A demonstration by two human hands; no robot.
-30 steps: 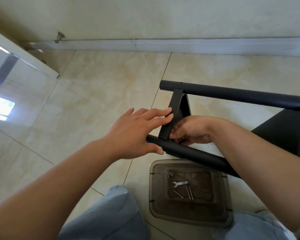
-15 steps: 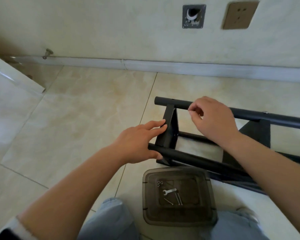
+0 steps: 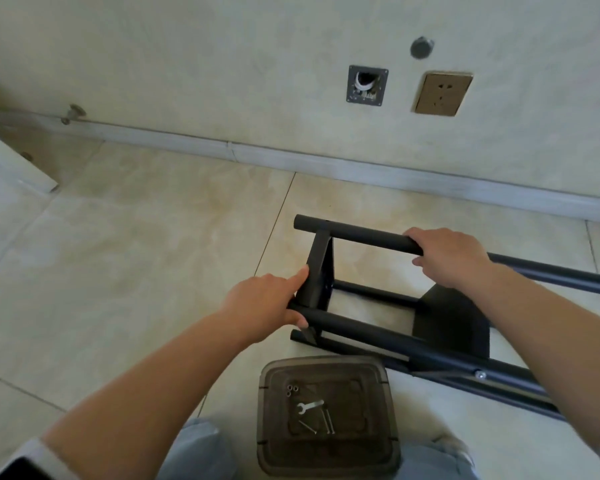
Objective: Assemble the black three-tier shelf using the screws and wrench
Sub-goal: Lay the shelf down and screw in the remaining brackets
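Observation:
The black shelf frame [image 3: 368,332] lies on its side on the tiled floor, its tubes running off to the right. My left hand [image 3: 269,301] grips the near tube at its left end, the index finger lying against the end shelf panel [image 3: 317,271]. My right hand [image 3: 449,256] grips the far upper tube [image 3: 361,235]. A second black shelf panel [image 3: 451,323] shows between the tubes. A small silver wrench [image 3: 309,407], a few long screws [image 3: 328,424] and small nuts [image 3: 292,389] lie in a dark translucent tray [image 3: 326,452] between my knees.
The wall with a skirting board [image 3: 361,166] runs behind the frame, carrying a power socket [image 3: 442,93] and an open wall box [image 3: 367,85]. A white door edge [image 3: 18,168] stands at the left. Bare floor tiles [image 3: 136,254] stretch to the left of the frame.
My right hand left the inside of the end joint, rose to the far upper tube and now grips it. The view tilted up, showing more wall. My left hand stayed on the near tube.

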